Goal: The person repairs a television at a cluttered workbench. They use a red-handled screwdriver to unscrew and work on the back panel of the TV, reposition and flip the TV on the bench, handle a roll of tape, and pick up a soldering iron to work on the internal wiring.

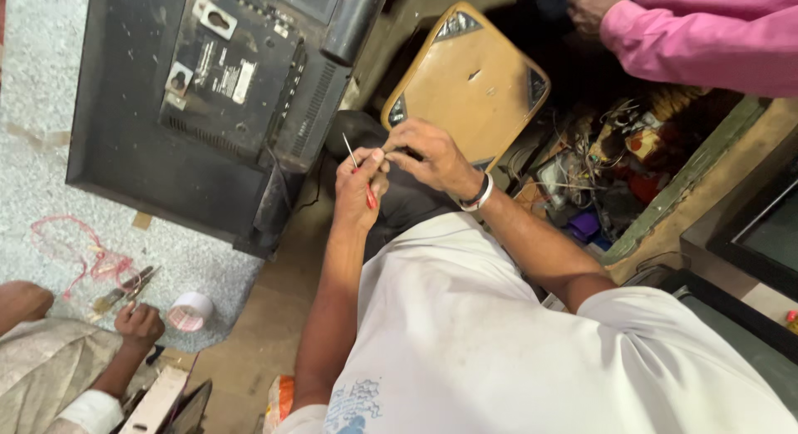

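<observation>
Head view. Left hand (359,184): fingers pinched on a red-handled screwdriver (359,173), its thin metal shaft pointing up past the fingertips. Right hand (428,155): fingers curled together, touching the left fingertips at the tool; whether they also grip it cannot be told. A steel bangle (480,194) sits on the right wrist. Just beyond the fingers lies a tan stool (470,81); left of them, a TV (208,101) lies back-up.

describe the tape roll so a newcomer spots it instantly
Start at the big dark television back lying on the speckled grey mat. At the mat's near edge, beside another person's hand, sits the tape roll: the only round, white thing there, unlike the red wires.
</observation>
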`<control>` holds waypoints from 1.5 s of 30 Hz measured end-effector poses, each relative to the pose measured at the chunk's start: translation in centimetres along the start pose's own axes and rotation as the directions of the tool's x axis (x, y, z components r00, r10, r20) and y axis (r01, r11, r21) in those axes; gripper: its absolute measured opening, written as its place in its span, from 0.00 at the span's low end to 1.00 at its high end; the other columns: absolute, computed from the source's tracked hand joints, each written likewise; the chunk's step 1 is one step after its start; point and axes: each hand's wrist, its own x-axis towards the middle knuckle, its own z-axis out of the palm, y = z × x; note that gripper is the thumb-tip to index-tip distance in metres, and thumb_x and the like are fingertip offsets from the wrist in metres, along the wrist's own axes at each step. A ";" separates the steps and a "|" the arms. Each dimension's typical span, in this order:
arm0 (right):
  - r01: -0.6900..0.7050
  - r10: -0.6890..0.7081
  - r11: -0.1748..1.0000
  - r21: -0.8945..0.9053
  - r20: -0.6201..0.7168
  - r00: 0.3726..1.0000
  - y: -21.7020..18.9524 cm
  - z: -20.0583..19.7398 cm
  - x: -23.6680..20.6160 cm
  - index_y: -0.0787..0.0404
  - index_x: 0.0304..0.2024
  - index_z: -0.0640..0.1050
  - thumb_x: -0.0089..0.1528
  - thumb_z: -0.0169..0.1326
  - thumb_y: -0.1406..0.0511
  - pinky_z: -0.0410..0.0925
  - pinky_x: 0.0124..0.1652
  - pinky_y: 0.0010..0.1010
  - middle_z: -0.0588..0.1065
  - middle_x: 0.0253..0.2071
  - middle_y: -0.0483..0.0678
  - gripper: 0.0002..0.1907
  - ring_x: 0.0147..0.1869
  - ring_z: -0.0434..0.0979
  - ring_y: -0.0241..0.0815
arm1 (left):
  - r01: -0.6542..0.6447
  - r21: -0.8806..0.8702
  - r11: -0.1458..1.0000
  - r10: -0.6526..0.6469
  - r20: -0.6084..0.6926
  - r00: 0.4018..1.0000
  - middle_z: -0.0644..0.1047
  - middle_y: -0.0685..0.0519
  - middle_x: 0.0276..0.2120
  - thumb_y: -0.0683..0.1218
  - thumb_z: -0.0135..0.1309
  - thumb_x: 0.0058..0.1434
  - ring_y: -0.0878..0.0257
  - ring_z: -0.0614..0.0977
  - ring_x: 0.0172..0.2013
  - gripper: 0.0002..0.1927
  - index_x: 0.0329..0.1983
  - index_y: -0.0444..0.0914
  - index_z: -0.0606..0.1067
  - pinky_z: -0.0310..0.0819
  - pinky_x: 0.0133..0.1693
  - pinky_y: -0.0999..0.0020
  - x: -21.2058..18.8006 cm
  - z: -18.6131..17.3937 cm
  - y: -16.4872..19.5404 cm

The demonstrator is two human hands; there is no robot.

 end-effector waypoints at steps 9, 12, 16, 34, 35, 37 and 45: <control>-0.324 0.389 0.894 0.310 -0.178 0.904 5.4 0.4 0.5 0.64 0.43 0.80 0.67 0.60 0.69 0.68 0.38 0.30 0.75 0.38 0.46 0.04 0.38 0.73 0.38 | -0.117 0.527 0.842 0.255 -0.197 0.947 0.74 0.59 0.24 0.49 0.52 0.69 0.76 0.63 0.16 0.12 0.39 0.36 0.81 0.51 0.17 0.78 -0.2 1.5 1.5; -0.395 0.600 0.668 0.631 -0.142 0.787 8.9 -0.4 2.8 0.65 0.44 0.81 0.69 0.59 0.67 0.69 0.34 0.25 0.75 0.34 0.44 0.06 0.34 0.73 0.33 | -0.213 0.560 0.801 0.410 -0.254 0.876 0.73 0.60 0.23 0.49 0.52 0.71 0.76 0.63 0.18 0.14 0.39 0.34 0.81 0.54 0.21 0.77 -0.1 -1.3 1.9; -0.417 0.611 0.592 0.690 -0.047 0.790 11.6 -1.7 5.7 0.65 0.45 0.79 0.68 0.58 0.66 0.69 0.33 0.24 0.76 0.37 0.44 0.08 0.34 0.76 0.33 | -0.333 0.618 0.712 0.604 -0.297 0.740 0.72 0.60 0.23 0.48 0.52 0.74 0.75 0.64 0.22 0.15 0.39 0.32 0.81 0.56 0.25 0.75 0.7 -5.5 1.5; 0.145 -0.178 0.933 0.328 0.074 0.981 14.3 -6.5 15.7 0.70 0.49 0.77 0.72 0.61 0.67 0.72 0.41 0.22 0.74 0.48 0.50 0.10 0.41 0.77 0.35 | -0.664 0.556 0.501 0.837 -0.114 0.536 0.77 0.56 0.27 0.46 0.54 0.72 0.72 0.76 0.27 0.10 0.43 0.33 0.79 0.66 0.31 0.77 7.4 -1.0 -2.2; 0.163 -0.196 0.931 0.326 0.072 0.978 14.4 -6.8 15.7 0.70 0.48 0.77 0.72 0.61 0.67 0.72 0.40 0.22 0.74 0.47 0.50 0.10 0.40 0.76 0.35 | -0.684 0.560 0.466 0.852 -0.075 0.519 0.77 0.55 0.27 0.46 0.54 0.72 0.72 0.76 0.27 0.10 0.43 0.33 0.79 0.65 0.30 0.76 7.8 -0.8 -2.4; 0.190 -0.220 0.930 0.315 0.060 0.974 15.1 -7.6 15.5 0.70 0.48 0.77 0.73 0.62 0.65 0.71 0.38 0.22 0.74 0.45 0.50 0.11 0.38 0.76 0.35 | -0.753 0.484 0.445 0.855 0.022 0.519 0.76 0.56 0.26 0.45 0.55 0.71 0.72 0.74 0.26 0.09 0.43 0.33 0.80 0.64 0.29 0.76 8.7 -0.4 -3.1; 0.256 -0.209 0.939 0.230 -0.212 0.955 21.8 -13.4 13.6 0.70 0.46 0.76 0.77 0.60 0.61 0.68 0.35 0.25 0.76 0.36 0.50 0.15 0.34 0.75 0.36 | -0.778 0.440 0.449 0.768 0.254 0.588 0.76 0.57 0.28 0.44 0.55 0.72 0.72 0.74 0.27 0.08 0.43 0.33 0.80 0.67 0.31 0.75 16.4 1.9 -9.2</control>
